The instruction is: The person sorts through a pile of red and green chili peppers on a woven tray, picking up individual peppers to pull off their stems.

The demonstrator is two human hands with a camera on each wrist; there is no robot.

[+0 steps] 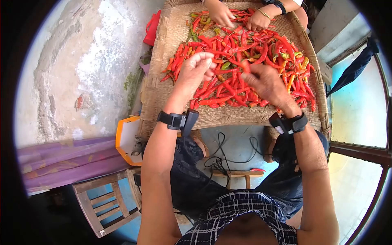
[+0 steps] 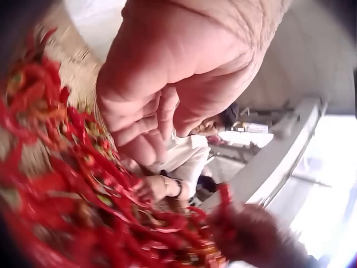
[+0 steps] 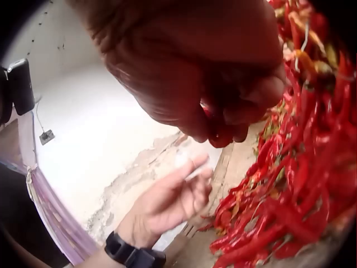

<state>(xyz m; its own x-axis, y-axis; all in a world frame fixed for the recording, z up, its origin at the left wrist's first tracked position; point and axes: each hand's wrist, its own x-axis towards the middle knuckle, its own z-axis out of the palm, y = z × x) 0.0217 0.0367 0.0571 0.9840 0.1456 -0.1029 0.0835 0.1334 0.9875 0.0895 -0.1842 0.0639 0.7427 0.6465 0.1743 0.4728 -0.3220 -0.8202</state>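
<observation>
Red chili peppers [image 1: 228, 87] lie heaped on a woven tray [image 1: 171, 110], with a few green and orange ones among them. Over the near left of the heap is my left hand [image 1: 192, 73]. Its fingers are loosely bent and nothing shows between them in the left wrist view. To its right, my right hand [image 1: 267, 83] holds a red chili pepper [image 1: 245, 66] in its curled fingers. The right wrist view shows that pepper's red end [image 3: 220, 140] below the fingertips, with most of it hidden by the hand.
Another person's hands [image 1: 220, 14] work among peppers at the far end of the tray. A wooden chair [image 1: 87, 204] stands at lower left, near an orange-edged box [image 1: 126, 141]. Black cables [image 1: 220, 161] lie below the tray. A frosted window [image 1: 359, 98] is at right.
</observation>
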